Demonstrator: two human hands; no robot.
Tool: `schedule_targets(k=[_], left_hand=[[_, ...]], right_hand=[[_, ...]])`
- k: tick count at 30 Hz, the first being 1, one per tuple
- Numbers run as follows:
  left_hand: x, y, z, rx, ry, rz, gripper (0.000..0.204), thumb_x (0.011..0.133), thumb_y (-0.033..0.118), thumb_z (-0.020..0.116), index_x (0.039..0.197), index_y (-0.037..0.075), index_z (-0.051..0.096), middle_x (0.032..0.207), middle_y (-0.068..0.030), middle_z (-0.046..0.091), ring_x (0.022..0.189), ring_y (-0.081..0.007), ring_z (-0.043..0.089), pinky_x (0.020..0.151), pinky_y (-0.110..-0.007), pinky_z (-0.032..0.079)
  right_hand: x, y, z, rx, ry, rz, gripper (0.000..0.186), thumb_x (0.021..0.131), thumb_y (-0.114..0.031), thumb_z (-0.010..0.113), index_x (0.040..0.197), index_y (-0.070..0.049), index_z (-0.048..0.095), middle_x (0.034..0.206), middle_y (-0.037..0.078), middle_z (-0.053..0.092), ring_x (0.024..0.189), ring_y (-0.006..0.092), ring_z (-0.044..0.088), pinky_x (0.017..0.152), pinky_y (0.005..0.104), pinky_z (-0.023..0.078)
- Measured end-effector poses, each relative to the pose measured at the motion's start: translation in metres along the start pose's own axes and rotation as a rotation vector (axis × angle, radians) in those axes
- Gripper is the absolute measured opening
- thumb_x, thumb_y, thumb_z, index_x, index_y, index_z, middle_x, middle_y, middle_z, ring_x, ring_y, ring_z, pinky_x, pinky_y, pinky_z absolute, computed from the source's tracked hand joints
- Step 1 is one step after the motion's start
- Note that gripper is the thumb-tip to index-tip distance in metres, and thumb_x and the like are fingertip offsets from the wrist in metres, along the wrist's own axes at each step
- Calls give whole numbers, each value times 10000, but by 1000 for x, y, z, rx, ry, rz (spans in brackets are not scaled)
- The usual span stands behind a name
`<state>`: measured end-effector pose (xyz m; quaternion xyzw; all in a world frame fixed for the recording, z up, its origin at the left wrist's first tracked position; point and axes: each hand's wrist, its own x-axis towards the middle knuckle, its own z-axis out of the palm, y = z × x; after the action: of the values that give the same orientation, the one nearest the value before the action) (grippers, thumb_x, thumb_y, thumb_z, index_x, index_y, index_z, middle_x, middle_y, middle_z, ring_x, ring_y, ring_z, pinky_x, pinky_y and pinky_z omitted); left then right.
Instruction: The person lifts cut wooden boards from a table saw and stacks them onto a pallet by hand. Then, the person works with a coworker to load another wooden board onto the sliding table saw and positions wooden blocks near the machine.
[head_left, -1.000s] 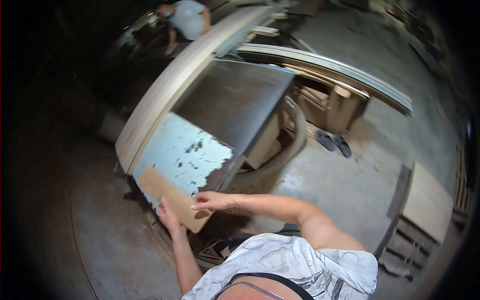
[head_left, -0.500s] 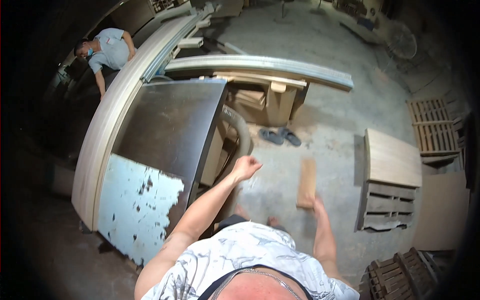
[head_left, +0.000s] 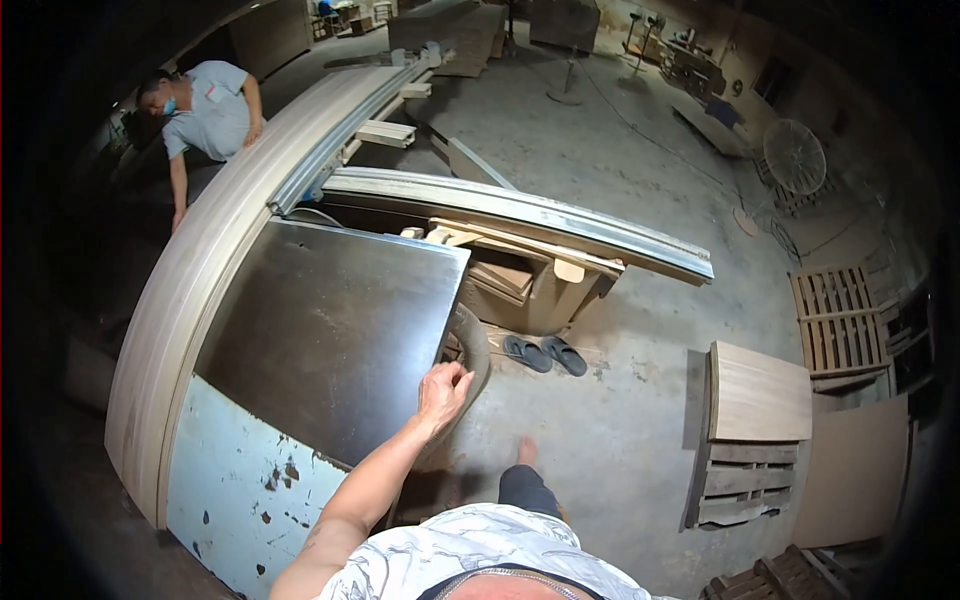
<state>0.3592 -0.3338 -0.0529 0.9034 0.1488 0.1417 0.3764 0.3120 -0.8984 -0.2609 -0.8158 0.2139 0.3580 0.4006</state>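
Observation:
My left hand [head_left: 445, 393] hovers by the near right corner of a dark metal tabletop [head_left: 330, 300]. Its fingers are curled loosely in, and nothing shows in them. Beneath and past it bends a grey flexible hose [head_left: 470, 350]. My right hand is out of view, hidden below my shirt and the lower edge, and so is the wooden board seen earlier. Left of the metal top runs a long pale wood panel [head_left: 215, 210], and a light blue painted metal sheet [head_left: 250, 490] with chipped patches adjoins the top's near side.
Across the panel a masked person [head_left: 215, 115] leans with both hands down. A long metal rail [head_left: 520, 210] juts right over a wooden bin [head_left: 540, 300]. Black sandals [head_left: 545, 354] lie on the floor. At the right are a board [head_left: 760, 390] on a pallet [head_left: 750, 470] and another pallet [head_left: 840, 318].
My left hand has come nearer the metal tabletop. My right hand and the wooden board it held have dropped out of view. The view has shifted, showing more of the far room.

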Motion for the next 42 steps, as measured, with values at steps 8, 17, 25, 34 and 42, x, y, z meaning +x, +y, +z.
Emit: schedule_targets(k=[8, 17, 25, 34, 42], left_hand=[[121, -14, 19, 343, 76, 176, 505, 821, 131, 781, 1286, 25, 614, 1296, -188, 587, 1198, -388, 560, 1043, -464, 470], [172, -35, 29, 511, 29, -3, 553, 823, 117, 776, 1333, 23, 586, 1375, -190, 546, 1264, -400, 529, 1083, -491, 436], [179, -31, 39, 497, -8, -70, 497, 806, 134, 795, 1269, 47, 633, 1326, -157, 584, 1223, -378, 575, 1035, -468, 465], [190, -45, 36, 511, -14, -116, 497, 787, 127, 806, 1251, 64, 640, 1318, -142, 591, 1215, -359, 590, 1020, -460, 473], [181, -42, 15, 539, 38, -115, 502, 784, 138, 806, 1252, 65, 639, 1319, -133, 599, 1217, -346, 595, 1014, -454, 478]], right_hand=[[131, -30, -17, -630, -126, -79, 868, 665, -617, 817, 1307, -59, 644, 1257, 237, 685, 1189, 404, 647, 1012, 480, 531], [291, -451, 57, 73, -634, -224, 875, 729, -151, 884, 1506, -60, 492, 1413, 89, 622, 1301, 204, 568, 1093, 332, 438], [361, -581, 111, 413, -752, -158, 810, 782, -78, 828, 1516, -57, 486, 1394, 75, 632, 1290, 188, 563, 1083, 317, 416], [446, -619, 174, 669, -684, -193, 577, 905, -147, 749, 1438, -50, 549, 1339, 86, 646, 1270, 213, 568, 1093, 380, 415], [465, -596, 241, 993, -146, 86, 306, 930, -168, 748, 1209, -117, 635, 1189, 51, 642, 1163, 190, 601, 932, 398, 541]])
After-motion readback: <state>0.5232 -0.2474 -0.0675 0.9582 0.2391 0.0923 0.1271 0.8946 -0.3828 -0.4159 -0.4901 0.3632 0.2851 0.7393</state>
